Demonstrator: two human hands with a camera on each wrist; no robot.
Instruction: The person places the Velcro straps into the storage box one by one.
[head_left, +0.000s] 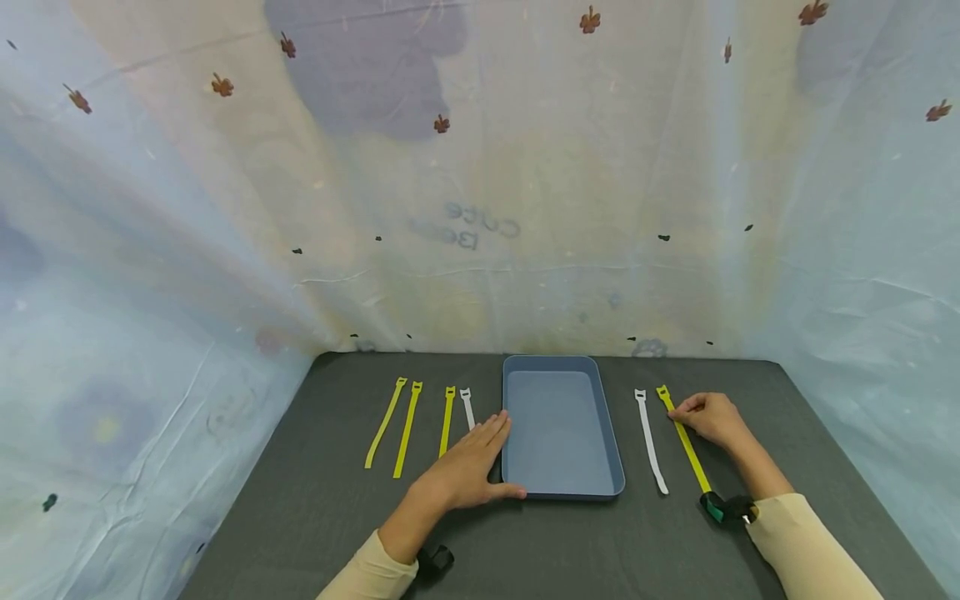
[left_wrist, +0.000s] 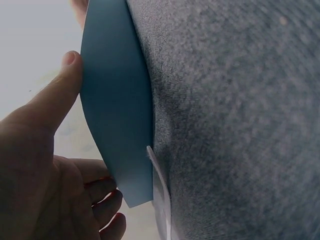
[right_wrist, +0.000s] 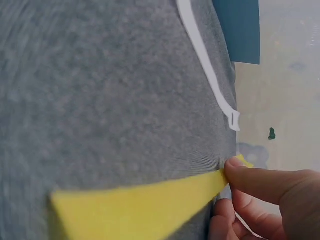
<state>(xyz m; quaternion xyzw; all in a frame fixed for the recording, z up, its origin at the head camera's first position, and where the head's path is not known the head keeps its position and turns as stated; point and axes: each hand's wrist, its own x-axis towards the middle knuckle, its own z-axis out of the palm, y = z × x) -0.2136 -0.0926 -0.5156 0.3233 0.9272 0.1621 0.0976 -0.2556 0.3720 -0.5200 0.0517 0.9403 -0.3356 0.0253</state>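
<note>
My left hand [head_left: 468,467] rests against the left side of a blue-grey rectangular tray [head_left: 615,458], fingers extended along its edge. In the left wrist view, the thumb touches the rim of the tray [left_wrist: 115,90] and the other fingers lie by its wall. To the right of the tray, my right hand [head_left: 712,417] pinches a yellow cable tie [head_left: 692,454] near its slotted head. The right wrist view shows thumb and fingers on this yellow strap [right_wrist: 135,205], whose tail stretches toward the camera. A white cable tie [head_left: 649,442] lies between the tray and my right hand.
Left of the tray, several yellow ties [head_left: 408,429] and one white tie [head_left: 467,404] lie lengthwise on the dark grey tabletop [head_left: 585,550]. My left fingers partly cover the white one. A patterned curtain [head_left: 555,292] hangs behind the table and along both sides.
</note>
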